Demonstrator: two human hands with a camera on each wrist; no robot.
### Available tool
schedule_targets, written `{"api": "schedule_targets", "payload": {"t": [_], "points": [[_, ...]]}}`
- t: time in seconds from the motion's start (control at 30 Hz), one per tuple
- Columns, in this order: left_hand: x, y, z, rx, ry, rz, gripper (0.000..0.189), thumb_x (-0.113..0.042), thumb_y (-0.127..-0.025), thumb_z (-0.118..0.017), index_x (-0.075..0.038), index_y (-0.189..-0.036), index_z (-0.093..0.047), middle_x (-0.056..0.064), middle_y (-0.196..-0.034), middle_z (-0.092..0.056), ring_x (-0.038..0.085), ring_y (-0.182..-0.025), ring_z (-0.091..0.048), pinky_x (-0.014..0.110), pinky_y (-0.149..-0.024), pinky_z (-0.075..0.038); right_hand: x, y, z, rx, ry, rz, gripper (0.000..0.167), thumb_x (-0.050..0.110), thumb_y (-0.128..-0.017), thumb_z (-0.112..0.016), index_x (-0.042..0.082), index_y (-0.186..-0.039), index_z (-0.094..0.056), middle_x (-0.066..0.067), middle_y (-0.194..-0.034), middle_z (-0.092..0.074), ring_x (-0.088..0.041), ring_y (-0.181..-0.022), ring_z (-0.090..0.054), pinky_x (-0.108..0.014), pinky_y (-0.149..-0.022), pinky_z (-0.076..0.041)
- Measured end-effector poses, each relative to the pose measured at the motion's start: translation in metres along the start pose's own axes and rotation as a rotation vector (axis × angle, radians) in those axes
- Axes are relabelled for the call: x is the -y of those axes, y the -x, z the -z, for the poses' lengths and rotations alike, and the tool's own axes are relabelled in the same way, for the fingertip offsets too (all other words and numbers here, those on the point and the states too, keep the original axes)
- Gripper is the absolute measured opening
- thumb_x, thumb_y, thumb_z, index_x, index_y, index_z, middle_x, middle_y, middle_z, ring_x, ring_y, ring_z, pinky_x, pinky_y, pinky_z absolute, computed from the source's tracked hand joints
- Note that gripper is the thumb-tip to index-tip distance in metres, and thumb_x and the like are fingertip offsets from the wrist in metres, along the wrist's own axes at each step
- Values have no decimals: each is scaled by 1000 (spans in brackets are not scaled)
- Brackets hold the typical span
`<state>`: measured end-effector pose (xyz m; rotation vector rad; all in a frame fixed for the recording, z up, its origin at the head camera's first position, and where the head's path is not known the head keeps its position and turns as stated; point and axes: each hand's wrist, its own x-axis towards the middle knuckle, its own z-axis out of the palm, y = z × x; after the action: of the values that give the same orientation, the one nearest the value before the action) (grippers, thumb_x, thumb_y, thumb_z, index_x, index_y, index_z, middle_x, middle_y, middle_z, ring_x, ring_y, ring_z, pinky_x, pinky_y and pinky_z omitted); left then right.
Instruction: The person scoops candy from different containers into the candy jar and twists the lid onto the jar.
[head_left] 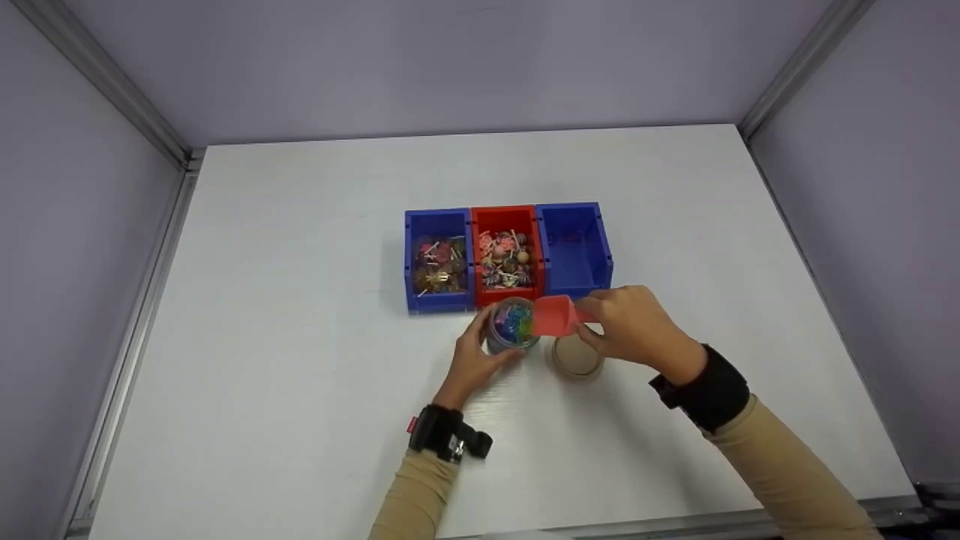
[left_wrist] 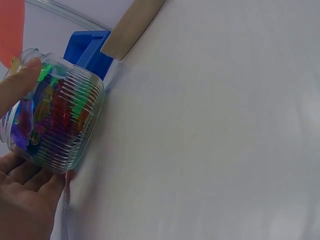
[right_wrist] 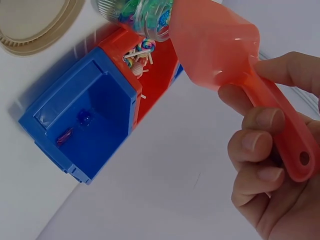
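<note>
My left hand (head_left: 474,358) grips a clear ribbed jar (left_wrist: 82,107) around its sides, thumb on one side and fingers on the other. Colourful translucent pieces (head_left: 514,322) fill much of the jar. In my right hand (head_left: 628,324) is a pink-red plastic scoop (right_wrist: 220,45), held by its handle, with its front edge over the jar's mouth. The scoop's inside is turned away in the right wrist view, so I cannot tell what it holds. Beside the jar, under the right hand, a round beige lid (head_left: 577,356) lies on the table.
Behind the jar stand three joined bins. The left blue bin (head_left: 441,302) and the middle red bin (head_left: 502,216) contain small lollipops. Inside the right blue bin (right_wrist: 107,120) are a dark blue piece and a pinkish piece. Walls border the white table (head_left: 300,375).
</note>
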<state>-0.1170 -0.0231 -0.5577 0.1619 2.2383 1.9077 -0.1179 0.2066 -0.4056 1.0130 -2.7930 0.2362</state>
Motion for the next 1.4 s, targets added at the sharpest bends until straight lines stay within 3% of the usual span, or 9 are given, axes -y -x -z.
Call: {"api": "schedule_targets", "payload": {"t": [0.2, 0.53, 0.73, 1.0, 1.17, 1.4], "points": [[-1, 0, 1, -6, -5, -18, 84, -12, -75, -82, 1, -145, -37, 23, -150, -40, 36, -143, -36, 42, -119, -33, -4, 3, -1, 1, -10, -19, 13, 17, -77, -74, 5, -78, -69, -4, -55, -57, -12, -45, -42, -20, -43, -29], [0, 1, 2, -9, -7, -20, 86, -11, -74, -83, 0, -146, -37, 22, -151, -40, 35, -144, -36, 41, -120, -32, -13, 13, -4, -34, -41, -77, 14, 16, -77, -74, 3, -80, -69, -6, -62, -66, -13, -48, -49, -24, -44, -40], [1, 1, 2, 3, -17, 11, 88, -17, -75, -83, -2, -147, -35, 20, -153, -39, 34, -145, -35, 41, -119, -33, -20, 17, -10, -30, -55, -156, 16, 14, -78, -72, 0, -85, -70, -9, -64, -68, -15, -50, -52, -28, -45, -43], [1, 1, 2, 8, -9, 8, 88, -22, -76, -82, -3, -148, -34, 20, -154, -37, 34, -145, -33, 42, -120, -32, -35, 17, -26, -38, -61, -321, 19, 17, -82, -71, -1, -85, -68, -7, -55, -54, -14, -50, -39, -25, -47, -27], [1, 1, 1, 8, -4, 16, 89, -21, -76, -82, -3, -148, -34, 20, -154, -37, 34, -145, -33, 41, -120, -31, -47, 15, -40, -61, -71, -391, 21, 18, -84, -71, -3, -87, -67, -8, -55, -52, -18, -50, -41, -27, -47, -26], [-1, 1, -1, 0, -4, 11, 88, -19, -75, -83, -2, -147, -35, 20, -153, -38, 34, -145, -34, 41, -120, -32, -56, 10, -59, -125, -77, -463, 24, 18, -83, -71, -4, -92, -67, -13, -60, -60, -27, -53, -53, -41, -47, -42]]}}
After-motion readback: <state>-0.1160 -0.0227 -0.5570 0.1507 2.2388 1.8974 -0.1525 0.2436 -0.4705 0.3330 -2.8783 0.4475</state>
